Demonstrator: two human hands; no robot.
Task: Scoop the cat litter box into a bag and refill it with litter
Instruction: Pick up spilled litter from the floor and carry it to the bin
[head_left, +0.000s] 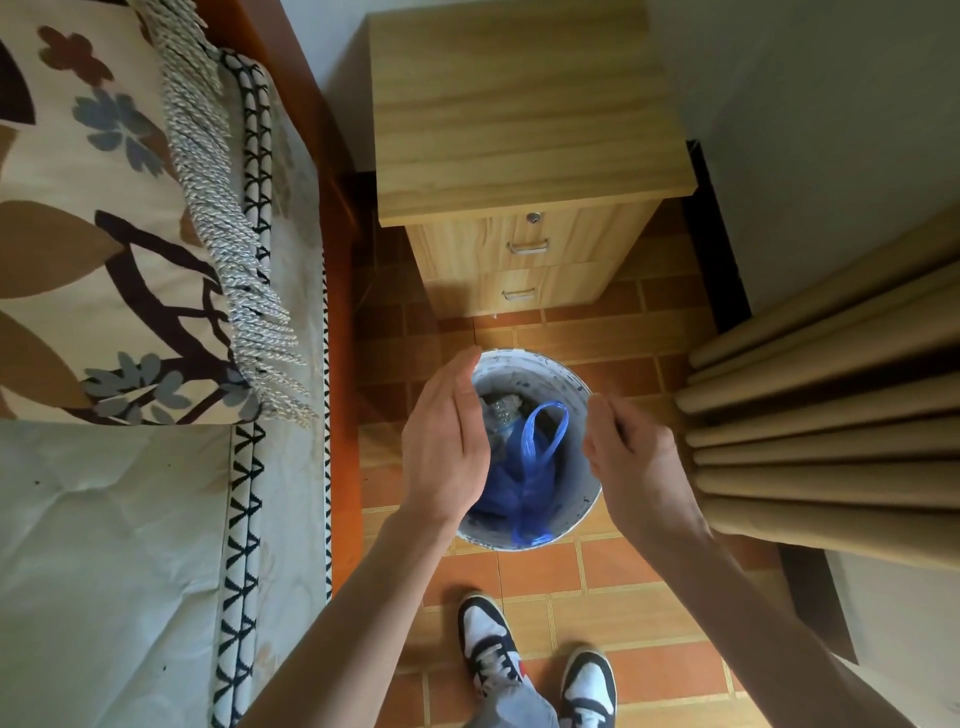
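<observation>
A round white bucket (540, 364) stands on the tiled floor below me. Inside it lies a blue plastic bag (524, 478) with one handle loop sticking up, beside some crumpled clear plastic (501, 410). My left hand (447, 441) hovers over the bucket's left rim, flat, fingers straight and together, holding nothing. My right hand (631, 457) hangs over the right rim, its fingers loosely curled, with nothing visible in them. Neither hand touches the bag. No litter box is in view.
A wooden drawer cabinet (524, 130) stands just beyond the bucket. A bed with a patterned, fringed cover (130, 260) and an orange-brown frame runs along the left. Tan curtain folds (831, 415) hang at the right. My shoes (535, 670) are on the orange tiles.
</observation>
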